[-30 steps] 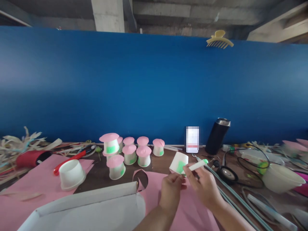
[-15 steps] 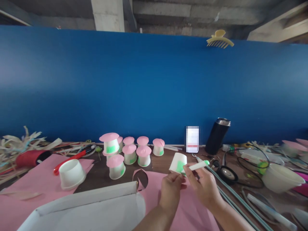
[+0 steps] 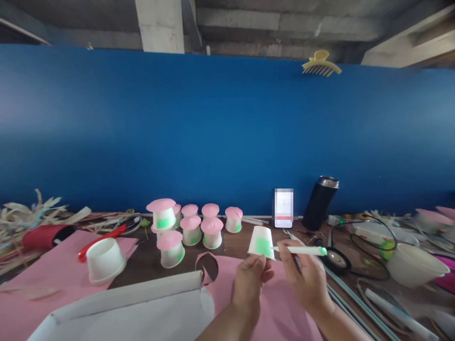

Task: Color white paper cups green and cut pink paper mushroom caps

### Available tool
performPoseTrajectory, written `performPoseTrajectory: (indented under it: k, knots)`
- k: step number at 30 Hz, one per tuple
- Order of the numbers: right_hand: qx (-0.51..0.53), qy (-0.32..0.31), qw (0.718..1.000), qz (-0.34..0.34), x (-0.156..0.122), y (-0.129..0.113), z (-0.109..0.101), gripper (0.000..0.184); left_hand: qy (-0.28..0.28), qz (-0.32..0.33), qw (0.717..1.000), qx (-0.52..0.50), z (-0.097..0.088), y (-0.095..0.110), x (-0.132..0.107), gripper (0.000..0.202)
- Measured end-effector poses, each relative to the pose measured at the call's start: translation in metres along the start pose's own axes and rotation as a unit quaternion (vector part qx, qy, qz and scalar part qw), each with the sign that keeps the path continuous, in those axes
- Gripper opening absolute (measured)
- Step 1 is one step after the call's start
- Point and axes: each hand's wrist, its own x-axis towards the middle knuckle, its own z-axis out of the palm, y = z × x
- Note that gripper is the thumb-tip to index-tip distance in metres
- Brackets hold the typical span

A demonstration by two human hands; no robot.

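A white paper cup (image 3: 254,242), held upside down, bears a green coloured patch on its side. My left hand (image 3: 250,279) pinches the cup at its lower rim. In my right hand (image 3: 305,274) is a white marker with a green end (image 3: 302,250), its tip pointing left at the right edge of the green patch. Whether the tip touches the cup, I cannot tell. Beneath both hands lies a pink paper sheet (image 3: 277,308) with a round hole cut near its left corner.
Several upturned cups with pink paper tops (image 3: 192,229) stand left of centre. A white cup (image 3: 105,260) sits on pink paper at left. Nearer me lies a white box lid (image 3: 142,317). A black bottle (image 3: 320,203), a phone (image 3: 283,208) and cables are at right.
The marker has swung from a slanted position over the cup's lower edge to nearly level at its right side. The cup now stands more upright, with more of the green patch showing.
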Motion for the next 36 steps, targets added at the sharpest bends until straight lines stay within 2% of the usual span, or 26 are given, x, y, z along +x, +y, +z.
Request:
performPoseTrajectory:
  k: [3,10,23,36]
  knots:
    - [0.002,0.017,1.0,-0.017,0.0,0.0,-0.001,0.021,-0.002,-0.005,0.999,-0.031,0.0,0.001,0.0,0.032]
    - [0.006,0.004,1.0,-0.021,-0.002,0.001,0.001,0.02,-0.015,-0.017,0.997,-0.07,-0.001,0.0,-0.001,0.03]
    - [0.012,-0.014,1.0,-0.002,-0.002,-0.002,0.001,0.022,-0.036,-0.008,0.999,0.012,-0.002,-0.005,0.004,0.038]
    - [-0.016,-0.015,1.0,0.011,0.0,0.005,0.003,0.027,-0.027,0.0,0.992,0.119,0.004,0.005,-0.002,0.045]
